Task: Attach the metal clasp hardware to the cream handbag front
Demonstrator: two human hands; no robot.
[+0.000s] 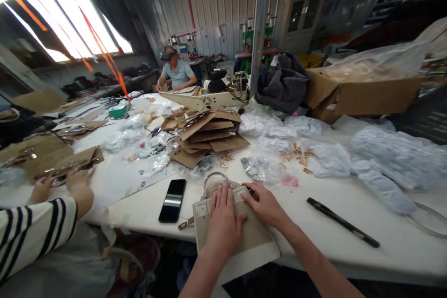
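My left hand (pixel 223 221) lies flat, fingers stretched out, on a beige cardboard-backed pad (pixel 256 237) at the table's front edge. My right hand (pixel 265 205) rests beside it on the pad's upper right, fingers bent over the top edge near a small metal piece I cannot make out. A clear round container (pixel 213 180) stands just behind the pad. A metal clip (pixel 186 223) sticks out from the pad's left side.
A black phone (pixel 172 200) lies left of the pad, a black pen (pixel 342 222) to the right. Brown card pieces (pixel 209 137), plastic bags (pixel 384 163) and gold fittings (pixel 296 153) cover the table (pixel 401 247). A co-worker's hands (pixel 75 184) in a striped sleeve work at left. Another person (pixel 176 72) sits far back.
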